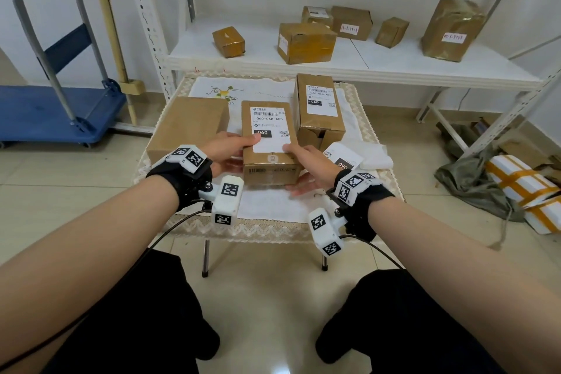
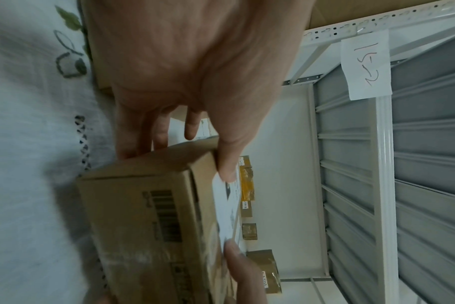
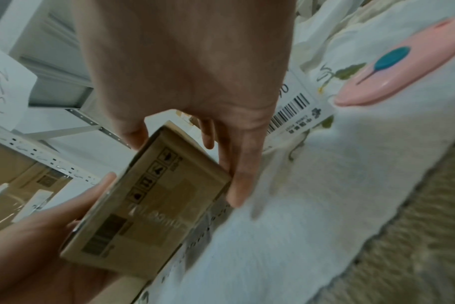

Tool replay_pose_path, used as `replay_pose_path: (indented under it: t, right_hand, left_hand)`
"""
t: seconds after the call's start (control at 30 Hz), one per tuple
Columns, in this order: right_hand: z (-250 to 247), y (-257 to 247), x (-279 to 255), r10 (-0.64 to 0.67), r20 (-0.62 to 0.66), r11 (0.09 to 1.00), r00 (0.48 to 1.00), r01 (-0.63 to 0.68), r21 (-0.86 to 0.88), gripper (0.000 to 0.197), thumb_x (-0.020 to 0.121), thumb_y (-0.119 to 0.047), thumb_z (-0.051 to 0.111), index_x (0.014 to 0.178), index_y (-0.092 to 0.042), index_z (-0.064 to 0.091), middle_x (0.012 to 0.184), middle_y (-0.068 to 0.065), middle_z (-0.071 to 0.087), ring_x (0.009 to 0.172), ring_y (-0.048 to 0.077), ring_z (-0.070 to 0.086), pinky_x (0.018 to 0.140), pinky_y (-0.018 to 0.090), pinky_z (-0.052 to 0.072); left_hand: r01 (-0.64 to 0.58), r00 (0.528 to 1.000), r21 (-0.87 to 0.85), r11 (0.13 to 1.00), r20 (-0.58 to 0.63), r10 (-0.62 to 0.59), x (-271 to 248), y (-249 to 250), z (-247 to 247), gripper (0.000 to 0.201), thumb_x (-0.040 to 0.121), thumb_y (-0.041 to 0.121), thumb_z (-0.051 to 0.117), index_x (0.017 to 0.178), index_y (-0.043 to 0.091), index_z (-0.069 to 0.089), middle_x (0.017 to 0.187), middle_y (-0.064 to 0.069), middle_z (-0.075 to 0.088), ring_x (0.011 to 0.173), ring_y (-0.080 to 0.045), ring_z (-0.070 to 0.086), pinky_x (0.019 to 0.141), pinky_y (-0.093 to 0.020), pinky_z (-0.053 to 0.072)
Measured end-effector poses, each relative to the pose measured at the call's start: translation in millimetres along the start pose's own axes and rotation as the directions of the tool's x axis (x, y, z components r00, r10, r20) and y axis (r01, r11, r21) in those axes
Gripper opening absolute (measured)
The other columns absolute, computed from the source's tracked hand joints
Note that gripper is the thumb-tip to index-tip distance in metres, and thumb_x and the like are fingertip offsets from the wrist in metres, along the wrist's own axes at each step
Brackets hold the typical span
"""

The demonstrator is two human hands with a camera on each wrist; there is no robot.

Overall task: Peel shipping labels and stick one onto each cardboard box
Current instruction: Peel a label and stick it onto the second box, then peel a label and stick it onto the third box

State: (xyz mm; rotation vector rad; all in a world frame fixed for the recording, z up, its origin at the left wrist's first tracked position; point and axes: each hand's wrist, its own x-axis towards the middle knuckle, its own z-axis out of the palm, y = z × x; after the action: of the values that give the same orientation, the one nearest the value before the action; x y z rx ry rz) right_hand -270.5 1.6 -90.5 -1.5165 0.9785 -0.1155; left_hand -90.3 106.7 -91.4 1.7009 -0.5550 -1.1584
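A: Where's the middle box (image 1: 268, 158)?
B: On the small table (image 1: 376, 191), label (image 1: 271, 128) on top, held on both sides
A: Grip?
B: Left hand (image 1: 226, 152) and right hand (image 1: 309, 165) clasp it, thumbs pressing the label

Parcel storeroom, small sorting spot.
White slotted-steel shelving (image 1: 303, 67) holds taped cardboard parcels (image 1: 306, 42) with handwritten tags; blue platform trolley (image 1: 57, 112) left of it, cloth-covered folding table (image 1: 273, 222) in front.

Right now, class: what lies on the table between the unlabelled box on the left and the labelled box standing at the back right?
The middle box, already labelled and held by both hands, as the head view shows.
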Motion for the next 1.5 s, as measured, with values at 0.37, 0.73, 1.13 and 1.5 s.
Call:
replay_pose_path:
  t: [0.37,0.73,1.13,1.5]
  right_hand:
    - [-2,-18,22,-0.020,-0.061,0.936,0.998,0.040,0.349,0.041,0.088,-0.037,0.068,0.119,-0.011,0.063,0.115,0.010,0.066,0.107,0.027,0.068,0.089,0.049,0.058]
    - [7,-26,48,-0.011,-0.109,0.904,0.994,0.056,0.424,0.027,0.095,-0.039,0.063,0.108,-0.016,0.063,0.111,0.009,0.065,0.098,0.022,0.066,0.084,0.034,0.060]
    - [9,-8,62,0.046,-0.256,0.895,0.966,0.075,0.441,0.018,0.089,-0.020,0.062,0.102,-0.010,0.068,0.113,0.012,0.072,0.100,0.023,0.068,0.096,0.036,0.055]
    - [30,-24,44,0.035,-0.228,0.898,0.973,0.070,0.434,0.010,0.100,-0.012,0.052,0.098,-0.003,0.054,0.089,0.015,0.059,0.067,0.023,0.060,0.081,0.038,0.059]
  left_hand:
    - [-0.014,0.996,-0.070,0.997,-0.091,0.008,13,13,8,0.045,0.089,0.047,0.064,0.124,0.019,0.061,0.108,-0.012,0.071,0.083,-0.022,0.068,0.052,-0.024,0.054]
    - [-0.044,0.994,-0.091,0.995,-0.106,0.035,34,18,2,0.054,0.085,0.045,0.071,0.130,0.020,0.055,0.125,-0.004,0.063,0.115,-0.021,0.060,0.082,-0.036,0.060]
    - [-0.012,0.994,-0.059,0.998,-0.110,0.006,48,7,9,0.043,0.097,0.033,0.058,0.137,0.022,0.049,0.117,-0.004,0.060,0.097,-0.029,0.071,0.088,-0.046,0.058]
    - [-0.080,0.989,-0.157,0.984,-0.132,0.059,19,23,-1,0.062,0.093,0.043,0.061,0.143,0.012,0.041,0.130,-0.006,0.045,0.094,-0.023,0.071,0.073,-0.026,0.059]
